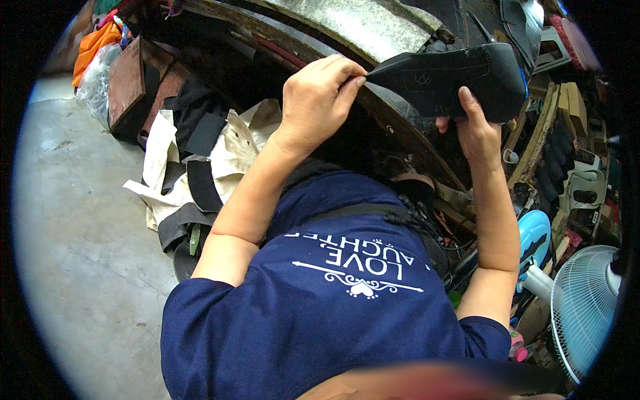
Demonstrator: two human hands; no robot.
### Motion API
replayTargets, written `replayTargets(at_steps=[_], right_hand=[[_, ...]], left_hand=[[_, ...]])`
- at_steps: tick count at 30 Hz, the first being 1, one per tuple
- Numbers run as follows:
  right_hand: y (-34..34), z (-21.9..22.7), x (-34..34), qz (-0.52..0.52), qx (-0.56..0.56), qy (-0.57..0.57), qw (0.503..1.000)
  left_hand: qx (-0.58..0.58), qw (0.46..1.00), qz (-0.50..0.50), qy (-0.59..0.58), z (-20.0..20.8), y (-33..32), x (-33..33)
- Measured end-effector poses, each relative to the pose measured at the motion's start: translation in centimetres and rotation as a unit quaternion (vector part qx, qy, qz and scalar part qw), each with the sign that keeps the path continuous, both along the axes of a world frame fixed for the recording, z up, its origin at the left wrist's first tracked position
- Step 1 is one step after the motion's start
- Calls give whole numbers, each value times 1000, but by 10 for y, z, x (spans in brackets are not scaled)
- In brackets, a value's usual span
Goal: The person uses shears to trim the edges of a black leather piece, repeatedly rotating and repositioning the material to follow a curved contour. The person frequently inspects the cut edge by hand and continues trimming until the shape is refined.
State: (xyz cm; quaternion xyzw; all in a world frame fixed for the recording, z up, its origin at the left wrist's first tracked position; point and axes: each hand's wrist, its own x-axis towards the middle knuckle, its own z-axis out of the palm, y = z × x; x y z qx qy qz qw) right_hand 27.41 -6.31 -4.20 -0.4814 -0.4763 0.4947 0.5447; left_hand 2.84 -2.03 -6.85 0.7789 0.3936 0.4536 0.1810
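Note:
A black, leather-like piece [427, 79], shaped somewhat like a shoe upper, is held up above the far edge of the workbench. It has seam lines, faint marks and a bit of blue along its right edge. My right hand [479, 123] grips its lower right part, thumb on the near face and most fingers hidden behind. With finger and thumb pressed together, my left hand [325, 97] pinches at its pointed left end. Whether a thread or other small thing is also in that pinch cannot be made out.
A curved bench edge [413, 141] runs in front of me, with a grey slab [373, 30] beyond it. Cream and black cloth scraps [193, 170] lie at left, near wooden boards [133, 83]. At right stand a fan [587, 300] and cluttered plastic parts [587, 187].

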Motion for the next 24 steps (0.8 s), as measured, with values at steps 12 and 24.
replayTargets(at_steps=[12, 24], right_hand=[[1, -3, 3, -14, -4, 35, 999], [2, -3, 3, -1, 8, 20, 1000]], left_hand=[[1, 998, 23, -53, 7, -3, 13], [-85, 986, -26, -144, 12, 1, 16]])
